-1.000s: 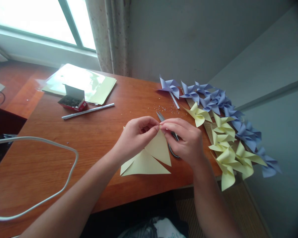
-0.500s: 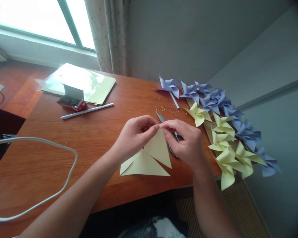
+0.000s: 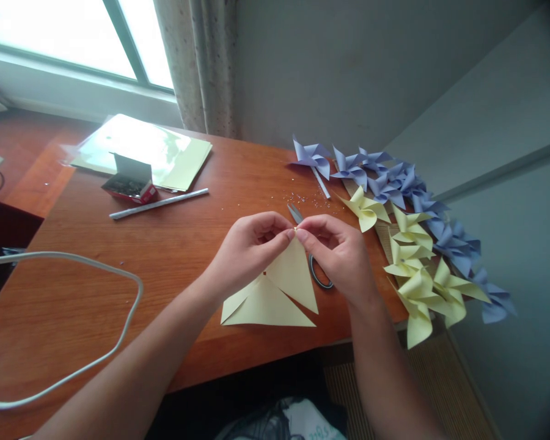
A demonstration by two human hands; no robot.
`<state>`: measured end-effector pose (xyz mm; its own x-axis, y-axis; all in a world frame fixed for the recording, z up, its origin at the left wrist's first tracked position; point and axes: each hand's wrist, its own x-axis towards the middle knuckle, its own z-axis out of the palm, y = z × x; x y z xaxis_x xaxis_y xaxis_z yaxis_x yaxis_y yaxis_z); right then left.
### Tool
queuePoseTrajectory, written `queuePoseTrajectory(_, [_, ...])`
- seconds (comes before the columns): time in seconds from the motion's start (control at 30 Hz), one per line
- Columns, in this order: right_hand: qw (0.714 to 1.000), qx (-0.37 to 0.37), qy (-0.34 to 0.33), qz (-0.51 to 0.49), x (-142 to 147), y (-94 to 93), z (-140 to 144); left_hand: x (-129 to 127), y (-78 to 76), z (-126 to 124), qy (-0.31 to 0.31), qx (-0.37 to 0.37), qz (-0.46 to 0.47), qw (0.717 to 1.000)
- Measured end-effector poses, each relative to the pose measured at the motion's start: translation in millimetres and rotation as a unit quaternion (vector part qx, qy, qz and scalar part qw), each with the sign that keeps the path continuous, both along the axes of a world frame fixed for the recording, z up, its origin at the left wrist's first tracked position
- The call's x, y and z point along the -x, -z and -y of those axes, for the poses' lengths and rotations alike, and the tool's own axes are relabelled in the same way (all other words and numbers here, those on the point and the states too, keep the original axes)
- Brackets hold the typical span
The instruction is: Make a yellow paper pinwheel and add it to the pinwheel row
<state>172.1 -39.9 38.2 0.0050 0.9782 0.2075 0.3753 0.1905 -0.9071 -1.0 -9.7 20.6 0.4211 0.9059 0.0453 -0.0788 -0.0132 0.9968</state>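
A pale yellow paper square (image 3: 268, 305), slit in from its corners and with a small hole near its middle, lies at the front of the desk. My left hand (image 3: 256, 244) pinches its upper corner between thumb and forefinger. Right beside those fingertips, my right hand (image 3: 341, 256) is closed in a pinch at the same corner. The tips of both thumbs nearly meet, and my fingers partly cover the sheet. Scissors (image 3: 296, 213) lie just beyond and partly under my right hand, the blades pointing away and a dark handle loop showing.
Yellow pinwheels (image 3: 412, 263) and purple pinwheels (image 3: 394, 183) crowd the desk's right edge. Back left are a stack of paper (image 3: 190, 165), a small red box (image 3: 142, 194) of dark bits and a rolled paper stick (image 3: 160, 203). A white cable (image 3: 135, 305) loops at left; paper scraps lie behind the scissors.
My right hand has shifted slightly, its fingers more curled at the paper's corner, and more of the scissors' handle loop shows. My left hand stays in its pinch.
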Motion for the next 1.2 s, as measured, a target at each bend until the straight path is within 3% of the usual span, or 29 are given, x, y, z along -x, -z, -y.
queuePoseTrajectory(0.57, [0.999,-0.016,-0.01,0.029,-1.1,-2.4,1.9,0.5,-6.1,-0.3,-0.008,0.008,-0.014,1.0])
queuePoseTrajectory(1.2, [0.999,0.005,-0.001,0.04,1.2,-7.0,4.1,-0.5,0.3,0.5,-0.011,-0.037,-0.035,0.999])
